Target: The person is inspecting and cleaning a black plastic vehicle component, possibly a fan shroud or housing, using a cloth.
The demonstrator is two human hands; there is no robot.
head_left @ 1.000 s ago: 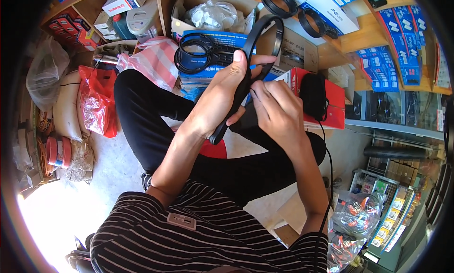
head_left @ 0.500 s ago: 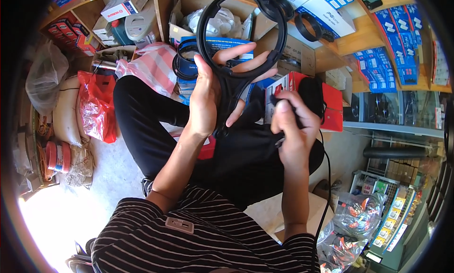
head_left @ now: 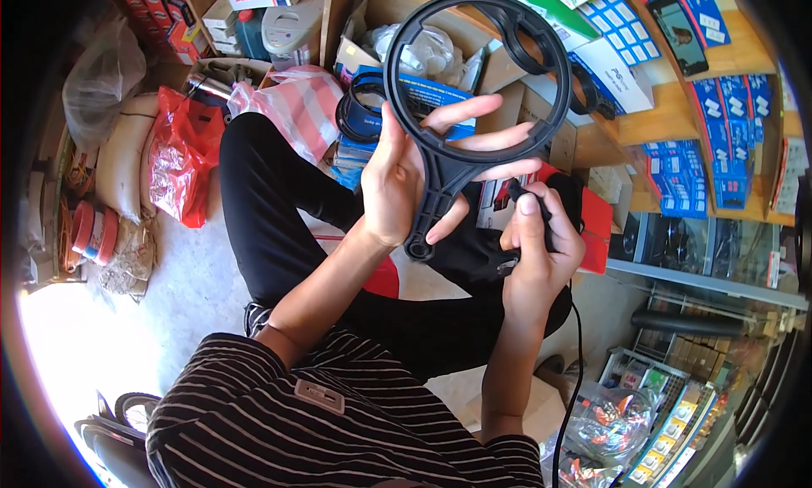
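1. Frame left: a shiny red plastic bag (head_left: 180, 162).
2. Centre: the left hand (head_left: 396, 192), fingers spread, holds a black plastic ring with a ribbed handle (head_left: 440, 182); the ring reaches the upper centre.
3. Right of centre: the right hand (head_left: 543, 249), curled nearly closed, grips a small black object (head_left: 515, 189), partly hidden.

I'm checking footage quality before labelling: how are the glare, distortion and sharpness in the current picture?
Head view: floor at lower left blown out to white; head view: shiny highlights on the red bag; head view: wooden shelf bends near the dark rim; head view: black ring in the left hand fairly crisp.
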